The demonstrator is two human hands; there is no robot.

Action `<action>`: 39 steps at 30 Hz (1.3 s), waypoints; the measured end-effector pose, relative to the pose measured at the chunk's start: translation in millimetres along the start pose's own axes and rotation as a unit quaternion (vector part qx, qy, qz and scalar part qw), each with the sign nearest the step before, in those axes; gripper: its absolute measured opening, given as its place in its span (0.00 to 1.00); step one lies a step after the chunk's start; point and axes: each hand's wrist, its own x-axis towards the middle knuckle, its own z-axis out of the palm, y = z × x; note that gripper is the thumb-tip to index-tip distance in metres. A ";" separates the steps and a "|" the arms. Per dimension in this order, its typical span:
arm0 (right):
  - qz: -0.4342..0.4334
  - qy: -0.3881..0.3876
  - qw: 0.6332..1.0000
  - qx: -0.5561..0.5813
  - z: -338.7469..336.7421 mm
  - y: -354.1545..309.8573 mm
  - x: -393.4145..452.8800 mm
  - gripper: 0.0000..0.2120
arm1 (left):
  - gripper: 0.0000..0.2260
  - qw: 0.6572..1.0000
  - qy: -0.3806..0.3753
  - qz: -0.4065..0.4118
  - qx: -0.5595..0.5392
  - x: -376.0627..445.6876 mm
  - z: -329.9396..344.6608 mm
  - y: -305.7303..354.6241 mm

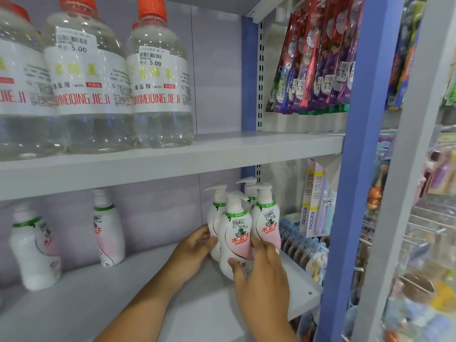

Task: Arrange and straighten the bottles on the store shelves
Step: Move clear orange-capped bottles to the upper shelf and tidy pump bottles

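Right, upper shelf: carrying three big clear bottles w/ orange caps, all standing upright, long axis vertical, labels facing out, price tags reading 5.00; liquid inside is looking clear.
Lower shelf, far left: white pump-type bottle standing upright but blurred, print facing right-ish.
Lower shelf, left-centre: second white/pink bottle standing upright, well apart from the first, label turning to the left side.
Left hand: reaching in at the rear-left of the cluster, fingers lightly curled and resting against the back-left bottle; can't tell if it's truly gripping.
Front pump bottle: sitting at the right end of the lower shelf, long axis roughly vertical, leaning a touch, pump spout pointing right, label w/ 10.00 tag facing the camera.
Right hand: wrapping the front pump bottle low down, thumb on the front, fingers curling round its right side.
Cluster behind: two more pump bottles standing upright, touching the front one, spouts pointing left.
Right bay: toothbrush packs hanging above, more packs hanging below.
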 end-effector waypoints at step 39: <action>0.055 -0.304 0.924 0.224 158.2 -227.4 19.0 0.34 | 0.29 0.837 0.480 -0.025 0.262 -127.0 -220.2 7.8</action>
